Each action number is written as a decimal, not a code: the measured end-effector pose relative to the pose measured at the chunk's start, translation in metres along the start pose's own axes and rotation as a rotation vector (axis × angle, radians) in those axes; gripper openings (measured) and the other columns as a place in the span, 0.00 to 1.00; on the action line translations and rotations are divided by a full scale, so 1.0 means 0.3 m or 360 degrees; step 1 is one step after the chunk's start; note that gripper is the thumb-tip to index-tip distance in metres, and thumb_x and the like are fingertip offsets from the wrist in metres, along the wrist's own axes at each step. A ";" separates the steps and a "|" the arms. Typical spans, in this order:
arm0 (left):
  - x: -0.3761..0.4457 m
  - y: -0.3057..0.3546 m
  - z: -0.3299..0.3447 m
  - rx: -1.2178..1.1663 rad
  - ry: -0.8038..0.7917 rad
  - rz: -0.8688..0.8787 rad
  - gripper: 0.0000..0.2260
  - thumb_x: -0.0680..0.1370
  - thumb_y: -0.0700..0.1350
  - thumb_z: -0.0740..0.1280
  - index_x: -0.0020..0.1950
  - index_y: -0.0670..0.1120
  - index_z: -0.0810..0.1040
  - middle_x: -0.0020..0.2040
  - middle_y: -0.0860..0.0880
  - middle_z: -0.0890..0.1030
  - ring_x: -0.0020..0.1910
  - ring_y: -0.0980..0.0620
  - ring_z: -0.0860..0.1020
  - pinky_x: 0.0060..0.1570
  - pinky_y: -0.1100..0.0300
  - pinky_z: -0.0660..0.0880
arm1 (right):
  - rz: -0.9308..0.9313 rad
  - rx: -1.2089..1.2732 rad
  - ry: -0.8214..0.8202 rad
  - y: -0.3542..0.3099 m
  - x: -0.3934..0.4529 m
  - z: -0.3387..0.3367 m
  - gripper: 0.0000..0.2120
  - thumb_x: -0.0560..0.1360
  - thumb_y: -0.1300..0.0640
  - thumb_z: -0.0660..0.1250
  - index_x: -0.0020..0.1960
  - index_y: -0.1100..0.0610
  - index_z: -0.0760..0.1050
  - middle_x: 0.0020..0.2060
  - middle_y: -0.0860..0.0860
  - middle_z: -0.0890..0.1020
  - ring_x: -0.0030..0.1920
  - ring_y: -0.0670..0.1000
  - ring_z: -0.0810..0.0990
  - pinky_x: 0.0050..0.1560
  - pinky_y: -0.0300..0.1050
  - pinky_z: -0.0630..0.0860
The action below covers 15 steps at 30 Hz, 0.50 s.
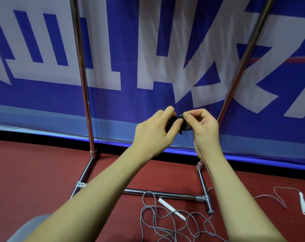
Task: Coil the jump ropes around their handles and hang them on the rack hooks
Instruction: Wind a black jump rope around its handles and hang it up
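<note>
My left hand [153, 131] grips a black jump rope bundle [171, 124], mostly hidden inside the fingers. My right hand [202, 126] pinches a black loop of the same rope [183, 117] right beside the left thumb. Both hands are raised in front of the banner, between the two chrome uprights of the rack [82, 75]. On the red floor below lies a second rope: a loose grey cord [165, 219] with one white handle [171, 208] among its loops and another white handle [303, 204] at the far right. No rack hooks are in view.
The rack's chrome base bars [158, 193] cross the floor under my forearms, with a foot end [210, 211] sticking toward me. A blue and white banner [148, 49] stands behind the rack. A grey shape [31, 226] sits at the lower left.
</note>
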<state>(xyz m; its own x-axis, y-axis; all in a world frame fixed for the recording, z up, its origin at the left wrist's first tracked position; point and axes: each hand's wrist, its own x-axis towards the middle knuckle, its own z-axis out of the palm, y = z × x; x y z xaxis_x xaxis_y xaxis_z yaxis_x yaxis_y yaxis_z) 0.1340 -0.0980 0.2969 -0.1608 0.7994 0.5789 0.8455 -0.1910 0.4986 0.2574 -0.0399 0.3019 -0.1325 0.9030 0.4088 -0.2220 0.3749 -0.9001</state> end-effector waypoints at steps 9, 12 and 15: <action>0.009 -0.014 -0.008 0.0103 0.0163 0.0063 0.21 0.71 0.66 0.51 0.47 0.50 0.67 0.42 0.52 0.77 0.37 0.48 0.75 0.33 0.54 0.74 | 0.0086 0.0257 -0.0037 0.005 -0.003 0.025 0.07 0.74 0.68 0.67 0.40 0.60 0.76 0.32 0.50 0.80 0.33 0.46 0.76 0.35 0.37 0.74; 0.011 -0.018 -0.009 0.0094 0.0205 0.0063 0.20 0.72 0.65 0.52 0.46 0.49 0.67 0.41 0.51 0.77 0.36 0.47 0.74 0.31 0.55 0.73 | 0.0094 0.0309 -0.0074 0.002 -0.002 0.026 0.07 0.75 0.69 0.66 0.40 0.60 0.76 0.32 0.49 0.80 0.33 0.46 0.77 0.35 0.37 0.74; 0.011 -0.024 -0.013 0.0060 0.0182 0.0025 0.16 0.71 0.64 0.52 0.44 0.52 0.63 0.39 0.53 0.76 0.34 0.50 0.72 0.30 0.58 0.68 | 0.0118 0.0389 -0.0163 0.010 -0.004 0.024 0.05 0.75 0.68 0.66 0.42 0.61 0.76 0.32 0.50 0.80 0.33 0.45 0.76 0.36 0.36 0.74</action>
<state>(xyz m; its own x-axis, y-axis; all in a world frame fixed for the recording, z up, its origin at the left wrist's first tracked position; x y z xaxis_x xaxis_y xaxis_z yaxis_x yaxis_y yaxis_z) 0.1252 -0.0963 0.2978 -0.2028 0.7257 0.6574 0.8665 -0.1797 0.4656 0.2498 -0.0414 0.2999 -0.2515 0.8954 0.3674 -0.4330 0.2354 -0.8701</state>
